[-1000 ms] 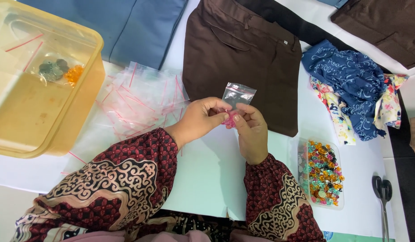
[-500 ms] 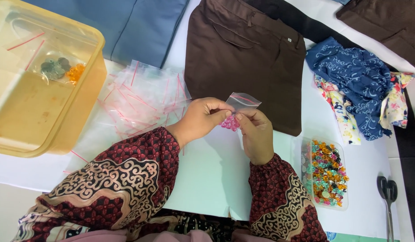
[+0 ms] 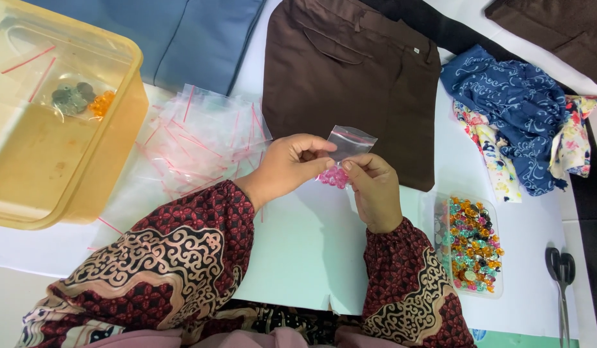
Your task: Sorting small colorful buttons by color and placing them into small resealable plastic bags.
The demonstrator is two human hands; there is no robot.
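Note:
My left hand (image 3: 288, 167) and my right hand (image 3: 372, 190) meet over the white table, both pinching a small clear zip bag (image 3: 351, 142) with a red seal strip. Pink beads (image 3: 336, 176) sit in the bag's lower part, between my fingertips. The bag's mouth points up and away from me. A heap of empty clear zip bags (image 3: 202, 138) with red strips lies just left of my left hand. A shallow clear tray of mixed coloured beads (image 3: 471, 245) sits right of my right wrist.
A yellow plastic tub (image 3: 111, 167) at left holds small filled bags. Brown trousers (image 3: 350, 77), blue cloth (image 3: 202, 32), a blue patterned fabric (image 3: 511, 103) and floral scraps (image 3: 488, 154) lie beyond. Black scissors (image 3: 561, 274) rest at the far right edge.
The zip bag has tilted and dropped slightly lower between my fingers. Both hands stay together in nearly the same spot.

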